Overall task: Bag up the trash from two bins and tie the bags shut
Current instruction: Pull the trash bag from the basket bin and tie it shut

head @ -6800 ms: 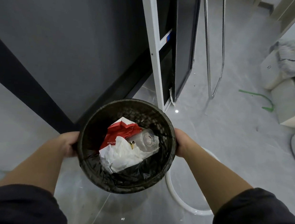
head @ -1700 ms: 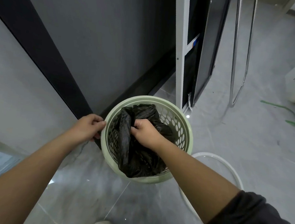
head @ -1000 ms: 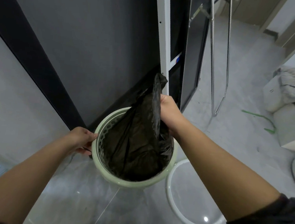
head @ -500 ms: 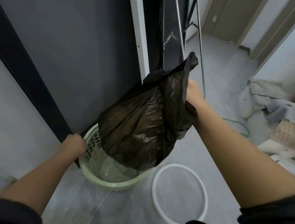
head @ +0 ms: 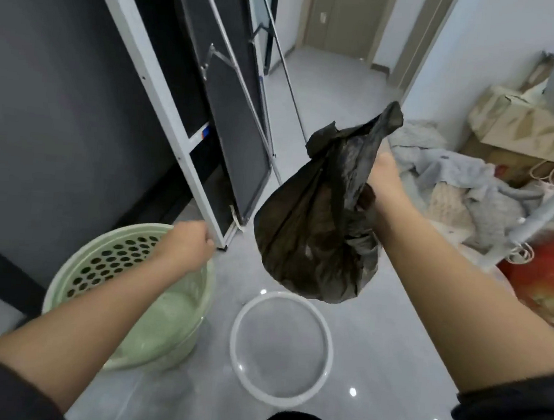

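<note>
Black trash bag up in the air, full and rounded at the bottom, hanging over the grey floor between the green bin and a pile of cloth; out of the bin and not touching it. Held at the gathered neck by the right hand, closed round the bunched plastic, fingertips hidden behind it, loose top edge sticking up above the grip, not yet tied. Left hand lower, over the far rim of the bin, fingers curled in; cannot tell whether gripping the rim or only in front of it. Bare pale green bottom inside the bin. Just beside the bin, flat on the floor, a white ring, below the bag in the view. Behind, a white frame with dark panels against the dark wall. At the right, a cardboard box and something red, partly hidden.
</note>
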A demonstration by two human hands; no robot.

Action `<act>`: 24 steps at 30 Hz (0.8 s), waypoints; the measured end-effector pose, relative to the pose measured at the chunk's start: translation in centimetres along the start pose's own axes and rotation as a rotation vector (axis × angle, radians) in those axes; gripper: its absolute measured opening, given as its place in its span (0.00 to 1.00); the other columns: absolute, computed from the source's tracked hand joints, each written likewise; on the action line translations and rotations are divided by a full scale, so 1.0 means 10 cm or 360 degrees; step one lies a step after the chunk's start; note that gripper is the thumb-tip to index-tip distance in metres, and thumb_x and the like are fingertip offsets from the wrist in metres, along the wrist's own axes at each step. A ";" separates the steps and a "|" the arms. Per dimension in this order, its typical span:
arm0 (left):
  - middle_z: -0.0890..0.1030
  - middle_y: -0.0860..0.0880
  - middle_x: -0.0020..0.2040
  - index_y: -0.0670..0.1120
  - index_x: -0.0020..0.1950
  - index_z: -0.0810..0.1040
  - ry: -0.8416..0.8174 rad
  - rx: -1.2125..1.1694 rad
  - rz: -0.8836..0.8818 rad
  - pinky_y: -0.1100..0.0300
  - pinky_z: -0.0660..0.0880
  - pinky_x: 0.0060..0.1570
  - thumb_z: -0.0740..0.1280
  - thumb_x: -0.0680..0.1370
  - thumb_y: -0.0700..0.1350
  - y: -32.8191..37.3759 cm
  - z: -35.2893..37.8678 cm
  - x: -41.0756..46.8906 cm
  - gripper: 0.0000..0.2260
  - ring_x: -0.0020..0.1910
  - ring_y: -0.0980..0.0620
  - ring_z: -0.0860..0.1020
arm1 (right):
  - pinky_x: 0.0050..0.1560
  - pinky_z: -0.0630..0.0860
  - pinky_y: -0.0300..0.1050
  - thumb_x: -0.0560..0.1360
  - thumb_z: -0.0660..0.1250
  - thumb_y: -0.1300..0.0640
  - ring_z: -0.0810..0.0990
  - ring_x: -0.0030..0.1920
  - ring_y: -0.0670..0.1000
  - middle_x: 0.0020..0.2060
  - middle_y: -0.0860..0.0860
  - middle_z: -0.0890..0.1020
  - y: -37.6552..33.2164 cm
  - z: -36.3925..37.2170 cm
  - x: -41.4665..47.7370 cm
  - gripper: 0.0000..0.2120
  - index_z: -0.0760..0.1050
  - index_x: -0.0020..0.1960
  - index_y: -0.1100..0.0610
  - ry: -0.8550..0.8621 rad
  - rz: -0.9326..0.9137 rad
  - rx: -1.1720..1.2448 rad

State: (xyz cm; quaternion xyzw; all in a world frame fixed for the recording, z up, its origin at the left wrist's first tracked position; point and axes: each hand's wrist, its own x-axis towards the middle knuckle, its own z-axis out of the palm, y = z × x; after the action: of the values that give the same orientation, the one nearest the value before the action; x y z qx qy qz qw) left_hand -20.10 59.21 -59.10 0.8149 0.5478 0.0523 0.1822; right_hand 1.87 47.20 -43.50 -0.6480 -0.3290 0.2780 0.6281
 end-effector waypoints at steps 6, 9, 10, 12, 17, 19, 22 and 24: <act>0.81 0.42 0.54 0.44 0.52 0.80 -0.0324 0.0144 0.0109 0.56 0.74 0.50 0.61 0.75 0.43 0.55 0.93 -0.04 0.11 0.54 0.42 0.78 | 0.34 0.75 0.37 0.76 0.59 0.70 0.76 0.33 0.49 0.36 0.57 0.79 0.88 -0.63 0.07 0.08 0.77 0.46 0.71 0.0126 0.0146 -0.0342; 0.79 0.42 0.58 0.44 0.56 0.78 -0.0554 0.0176 -0.0003 0.55 0.75 0.54 0.62 0.75 0.44 0.55 1.47 -0.09 0.12 0.57 0.43 0.78 | 0.36 0.75 0.33 0.76 0.62 0.65 0.77 0.33 0.46 0.32 0.51 0.79 1.44 -0.95 0.06 0.12 0.77 0.35 0.59 0.0174 0.0207 -0.0675; 0.79 0.43 0.58 0.45 0.57 0.78 -0.0607 0.0196 -0.0045 0.55 0.75 0.54 0.62 0.75 0.45 0.52 1.64 -0.11 0.13 0.57 0.43 0.78 | 0.39 0.76 0.39 0.75 0.64 0.63 0.79 0.35 0.49 0.33 0.53 0.80 1.62 -1.04 0.04 0.10 0.77 0.35 0.60 0.0176 0.0260 -0.0729; 0.79 0.44 0.59 0.45 0.61 0.77 -0.0700 0.0232 -0.0131 0.57 0.74 0.53 0.62 0.75 0.45 0.41 1.94 -0.16 0.15 0.58 0.44 0.78 | 0.36 0.76 0.40 0.75 0.65 0.63 0.81 0.34 0.48 0.32 0.56 0.80 1.93 -1.20 0.00 0.08 0.77 0.40 0.66 0.0181 0.0364 -0.0703; 0.78 0.43 0.60 0.42 0.63 0.74 -0.0858 0.0198 -0.0351 0.59 0.74 0.51 0.61 0.76 0.46 0.13 2.45 -0.30 0.16 0.57 0.45 0.78 | 0.32 0.78 0.37 0.77 0.60 0.70 0.82 0.37 0.51 0.35 0.55 0.82 2.30 -1.34 -0.10 0.08 0.78 0.52 0.67 0.0205 0.0644 0.0174; 0.79 0.42 0.58 0.41 0.62 0.74 -0.0904 0.0118 -0.0469 0.58 0.76 0.47 0.62 0.76 0.46 0.04 2.57 -0.35 0.17 0.54 0.44 0.80 | 0.32 0.78 0.38 0.76 0.59 0.73 0.82 0.34 0.50 0.31 0.52 0.83 2.36 -1.35 -0.08 0.11 0.78 0.48 0.64 0.0311 0.0689 0.0487; 0.81 0.41 0.54 0.39 0.59 0.75 -0.0916 -0.0032 -0.0623 0.58 0.77 0.44 0.64 0.74 0.47 -0.06 2.71 -0.40 0.17 0.51 0.42 0.81 | 0.31 0.77 0.37 0.75 0.60 0.73 0.80 0.33 0.49 0.32 0.52 0.82 2.41 -1.34 -0.07 0.11 0.78 0.46 0.62 0.0327 0.0689 0.0489; 0.81 0.40 0.53 0.38 0.57 0.76 -0.0938 -0.0104 -0.0695 0.58 0.76 0.43 0.65 0.75 0.48 -0.09 2.80 -0.43 0.16 0.50 0.42 0.82 | 0.37 0.80 0.40 0.74 0.61 0.74 0.81 0.37 0.51 0.38 0.54 0.82 2.46 -1.32 -0.07 0.11 0.78 0.47 0.61 0.0284 0.0652 0.0508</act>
State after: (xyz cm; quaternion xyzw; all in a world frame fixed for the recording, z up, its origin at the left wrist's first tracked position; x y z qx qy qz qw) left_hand -14.59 48.86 -84.91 0.6526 0.6308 -0.2074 0.3650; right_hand 13.54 38.48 -67.32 -0.6158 -0.0864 0.3895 0.6794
